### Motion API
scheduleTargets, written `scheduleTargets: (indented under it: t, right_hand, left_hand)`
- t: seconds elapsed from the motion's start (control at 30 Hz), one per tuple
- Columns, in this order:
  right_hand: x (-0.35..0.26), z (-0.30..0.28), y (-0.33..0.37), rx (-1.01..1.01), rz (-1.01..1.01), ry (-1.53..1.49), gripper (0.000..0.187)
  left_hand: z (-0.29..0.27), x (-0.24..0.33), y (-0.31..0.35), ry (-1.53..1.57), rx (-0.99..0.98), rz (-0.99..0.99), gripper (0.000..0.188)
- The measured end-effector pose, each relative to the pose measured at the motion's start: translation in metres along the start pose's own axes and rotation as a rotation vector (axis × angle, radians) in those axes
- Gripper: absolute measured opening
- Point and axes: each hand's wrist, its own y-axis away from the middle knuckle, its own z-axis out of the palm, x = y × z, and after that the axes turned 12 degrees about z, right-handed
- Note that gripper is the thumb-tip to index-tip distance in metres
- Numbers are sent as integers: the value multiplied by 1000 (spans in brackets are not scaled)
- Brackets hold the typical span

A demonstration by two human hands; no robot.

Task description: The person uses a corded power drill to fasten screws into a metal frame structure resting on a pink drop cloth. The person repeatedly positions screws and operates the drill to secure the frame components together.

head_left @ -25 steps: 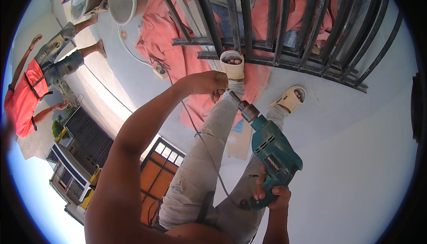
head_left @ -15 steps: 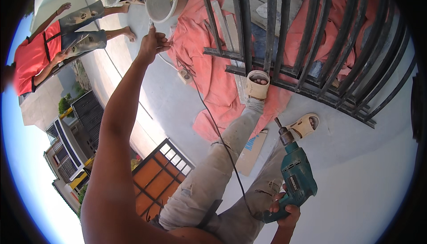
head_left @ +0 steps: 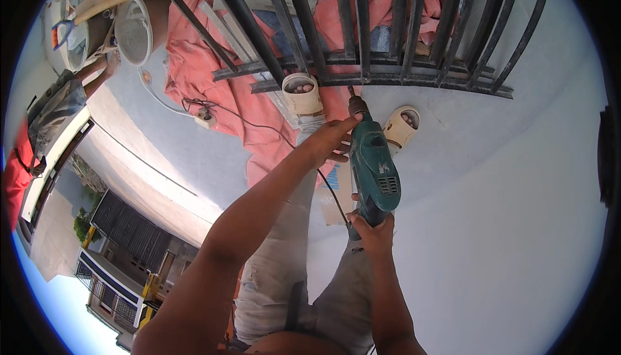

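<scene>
Drill (head_left: 375, 164) in both hands, long axis pointing away at the black railing's (head_left: 388, 80) bottom rail; right hand (head_left: 372, 229) wraps the grip, left hand (head_left: 330, 140) closes beside the front, nearer the bit.

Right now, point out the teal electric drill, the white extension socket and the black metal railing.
teal electric drill (head_left: 375, 167), head view, on its body.
white extension socket (head_left: 206, 119), head view, on its top face.
black metal railing (head_left: 362, 78), head view, on its lower rail.
</scene>
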Motion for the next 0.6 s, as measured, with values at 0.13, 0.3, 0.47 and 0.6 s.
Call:
scheduleTargets:
  t: [0.13, 0.3, 0.47, 0.6]
  right_hand:
    - [7, 6, -56, 196, -262, 329, 61]
    - [11, 7, -123, 146, -454, 371, 76]
    - [14, 12, -153, 136, -483, 351, 80]
    - [13, 10, -162, 135, -487, 346, 80]
  left_hand:
    - [31, 8, -48, 282, 0, 137, 50]
    - [5, 16, -96, 289, -7, 95, 33]
    - [-8, 19, -125, 357, -2, 24, 30]
    - [-9, 21, -135, 326, -21, 26, 31]
